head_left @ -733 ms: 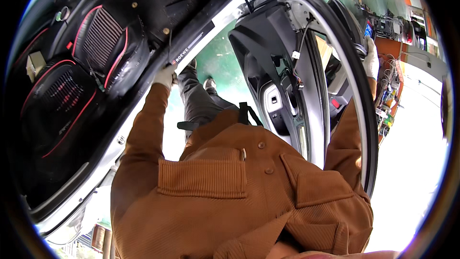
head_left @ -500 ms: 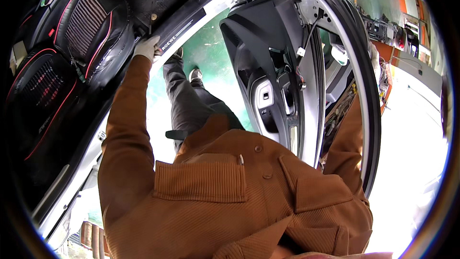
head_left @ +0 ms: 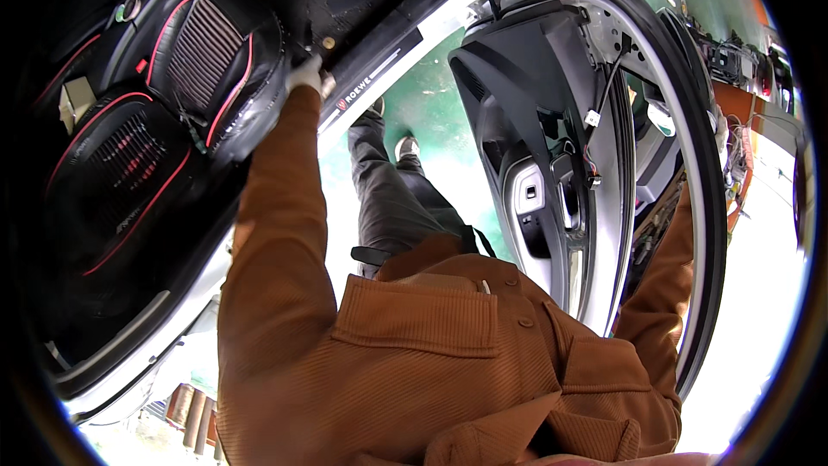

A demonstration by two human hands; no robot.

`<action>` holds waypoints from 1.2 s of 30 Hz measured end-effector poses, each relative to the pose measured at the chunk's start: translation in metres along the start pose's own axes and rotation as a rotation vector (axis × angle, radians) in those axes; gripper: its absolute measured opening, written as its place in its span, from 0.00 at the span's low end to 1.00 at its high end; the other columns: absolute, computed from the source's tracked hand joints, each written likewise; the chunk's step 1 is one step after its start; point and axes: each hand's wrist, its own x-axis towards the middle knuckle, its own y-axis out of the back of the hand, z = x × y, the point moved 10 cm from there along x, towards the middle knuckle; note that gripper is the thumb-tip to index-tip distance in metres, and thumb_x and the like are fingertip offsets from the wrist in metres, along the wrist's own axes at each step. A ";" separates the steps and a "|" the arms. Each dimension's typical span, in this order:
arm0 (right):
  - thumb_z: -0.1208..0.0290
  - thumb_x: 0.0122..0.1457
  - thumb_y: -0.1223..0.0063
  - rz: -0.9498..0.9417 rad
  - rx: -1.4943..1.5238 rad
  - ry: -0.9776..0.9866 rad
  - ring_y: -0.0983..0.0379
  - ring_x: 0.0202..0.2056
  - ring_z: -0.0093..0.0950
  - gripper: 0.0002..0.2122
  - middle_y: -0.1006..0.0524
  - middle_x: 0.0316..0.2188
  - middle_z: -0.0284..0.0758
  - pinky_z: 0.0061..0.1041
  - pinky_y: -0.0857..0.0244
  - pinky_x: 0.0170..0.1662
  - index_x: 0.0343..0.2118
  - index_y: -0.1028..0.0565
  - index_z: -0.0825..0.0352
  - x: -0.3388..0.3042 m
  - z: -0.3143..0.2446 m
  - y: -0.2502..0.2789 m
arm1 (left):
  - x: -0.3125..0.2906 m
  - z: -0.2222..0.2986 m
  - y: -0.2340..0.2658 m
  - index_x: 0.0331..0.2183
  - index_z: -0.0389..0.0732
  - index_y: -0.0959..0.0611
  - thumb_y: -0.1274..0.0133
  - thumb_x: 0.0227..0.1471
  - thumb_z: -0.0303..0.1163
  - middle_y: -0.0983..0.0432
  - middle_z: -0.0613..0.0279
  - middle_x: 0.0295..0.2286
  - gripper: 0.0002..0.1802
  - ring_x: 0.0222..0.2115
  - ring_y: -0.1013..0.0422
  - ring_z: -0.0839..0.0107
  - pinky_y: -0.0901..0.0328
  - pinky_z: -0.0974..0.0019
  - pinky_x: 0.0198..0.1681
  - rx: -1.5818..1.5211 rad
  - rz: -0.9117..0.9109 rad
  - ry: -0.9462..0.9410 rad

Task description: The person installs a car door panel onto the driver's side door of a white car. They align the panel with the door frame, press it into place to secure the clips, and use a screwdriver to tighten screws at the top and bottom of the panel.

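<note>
My left hand (head_left: pixel 305 77), in a pale glove, reaches over the car's door sill (head_left: pixel 373 78). It is beside the outer edge of a black seat (head_left: pixel 200 43) with red piping. Its fingers look curled, slightly blurred, and whatever may be in them is hidden. On the other side stands the opened car door (head_left: pixel 509 112), its dark inner panel facing me. My right arm passes behind the door's window frame (head_left: pixel 695 138). A pale glove-like patch, probably my right hand (head_left: pixel 722 131), shows at that frame's outer edge; its fingers cannot be made out.
A loose wire with a white connector (head_left: pixel 592 118) hangs on the door. Green floor (head_left: pixel 440 91) shows between door and sill, with my legs standing there. Parts and cables lie on a brown-edged bench (head_left: pixel 743 168) beyond the door. Another black seat part (head_left: pixel 121 155) lies at left.
The view has shifted, so car and door appear farther right and a little lower. My left hand has moved slightly farther inward from the sill. My right arm stays behind the door frame.
</note>
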 end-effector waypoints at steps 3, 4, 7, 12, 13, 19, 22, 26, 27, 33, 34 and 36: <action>0.66 0.68 0.42 0.104 -0.150 0.143 0.21 0.54 0.32 0.22 0.22 0.57 0.44 0.31 0.27 0.59 0.63 0.27 0.68 0.001 0.040 0.009 | -0.018 -0.064 0.020 0.30 0.41 0.22 0.39 0.59 0.30 0.26 0.61 0.23 0.08 0.24 0.26 0.66 0.32 0.60 0.22 0.331 -0.100 0.025; 0.66 0.68 0.42 0.092 -0.138 0.147 0.21 0.53 0.32 0.21 0.22 0.57 0.44 0.31 0.27 0.59 0.61 0.25 0.68 -0.015 0.036 0.012 | -0.037 -0.087 0.029 0.28 0.41 0.22 0.40 0.58 0.29 0.26 0.61 0.21 0.09 0.23 0.25 0.66 0.32 0.61 0.22 0.401 -0.158 0.064; 0.67 0.67 0.40 -0.008 -0.025 0.050 0.21 0.53 0.32 0.18 0.21 0.56 0.45 0.31 0.28 0.59 0.57 0.22 0.68 -0.103 0.003 0.016 | -0.138 -0.127 0.022 0.30 0.42 0.23 0.46 0.65 0.33 0.28 0.61 0.23 0.10 0.18 0.31 0.70 0.39 0.65 0.17 0.440 -0.275 0.220; 0.67 0.64 0.36 -0.262 0.138 0.153 0.22 0.51 0.34 0.14 0.19 0.53 0.42 0.34 0.29 0.59 0.49 0.17 0.67 -0.233 -0.084 -0.029 | -0.224 -0.142 -0.040 0.48 0.37 0.20 0.43 0.66 0.39 0.21 0.59 0.31 0.17 0.27 0.24 0.71 0.25 0.66 0.31 0.578 -0.574 0.135; 0.67 0.60 0.33 -0.262 0.056 0.265 0.23 0.51 0.36 0.15 0.20 0.53 0.41 0.35 0.30 0.59 0.48 0.17 0.67 -0.250 -0.107 -0.036 | -0.254 -0.132 -0.068 0.49 0.36 0.20 0.42 0.66 0.40 0.21 0.59 0.32 0.18 0.28 0.24 0.71 0.25 0.66 0.33 0.591 -0.655 0.113; 0.72 0.44 0.26 -0.216 -0.007 0.518 0.27 0.47 0.40 0.18 0.22 0.48 0.37 0.39 0.33 0.52 0.41 0.17 0.60 -0.275 -0.180 -0.061 | -0.411 -0.071 -0.207 0.53 0.31 0.22 0.42 0.67 0.44 0.18 0.55 0.38 0.26 0.35 0.21 0.69 0.25 0.66 0.42 0.671 -1.131 0.015; 0.77 0.46 0.31 -0.181 0.034 0.509 0.27 0.42 0.40 0.12 0.20 0.42 0.32 0.38 0.32 0.48 0.36 0.18 0.61 -0.278 -0.185 -0.068 | -0.459 -0.069 -0.229 0.54 0.31 0.22 0.42 0.67 0.40 0.18 0.53 0.44 0.24 0.41 0.20 0.67 0.25 0.65 0.47 0.720 -1.268 0.088; 0.70 0.50 0.28 -0.285 0.347 0.410 0.26 0.45 0.41 0.18 0.21 0.47 0.38 0.38 0.31 0.51 0.45 0.18 0.66 -0.286 -0.203 -0.076 | -0.480 -0.070 -0.232 0.50 0.32 0.20 0.44 0.67 0.33 0.21 0.61 0.40 0.16 0.40 0.25 0.73 0.28 0.69 0.46 0.682 -1.257 0.209; 0.70 0.52 0.29 -0.339 0.357 0.428 0.26 0.48 0.42 0.19 0.21 0.49 0.40 0.38 0.30 0.53 0.47 0.18 0.67 -0.284 -0.207 -0.076 | -0.479 -0.060 -0.236 0.49 0.32 0.19 0.44 0.67 0.33 0.21 0.61 0.40 0.15 0.40 0.25 0.73 0.29 0.69 0.46 0.737 -1.274 0.113; 0.71 0.56 0.34 -0.226 0.264 0.264 0.23 0.50 0.44 0.17 0.20 0.49 0.43 0.38 0.30 0.58 0.48 0.19 0.67 -0.249 -0.177 -0.056 | -0.443 -0.001 -0.263 0.45 0.33 0.16 0.46 0.69 0.32 0.17 0.54 0.38 0.12 0.37 0.22 0.68 0.28 0.64 0.46 0.778 -1.277 0.082; 0.70 0.57 0.34 -0.229 0.263 0.110 0.21 0.52 0.46 0.18 0.19 0.51 0.45 0.38 0.29 0.58 0.51 0.19 0.68 -0.245 -0.158 -0.063 | -0.444 0.005 -0.275 0.43 0.31 0.17 0.46 0.70 0.40 0.17 0.52 0.36 0.18 0.35 0.21 0.64 0.27 0.62 0.44 0.625 -1.451 0.115; 0.68 0.59 0.36 -0.251 0.178 0.028 0.20 0.53 0.47 0.21 0.18 0.51 0.49 0.37 0.29 0.59 0.55 0.20 0.68 -0.239 -0.137 -0.070 | -0.452 0.016 -0.297 0.42 0.30 0.16 0.50 0.70 0.52 0.19 0.48 0.32 0.29 0.35 0.25 0.57 0.30 0.55 0.42 0.546 -1.654 0.155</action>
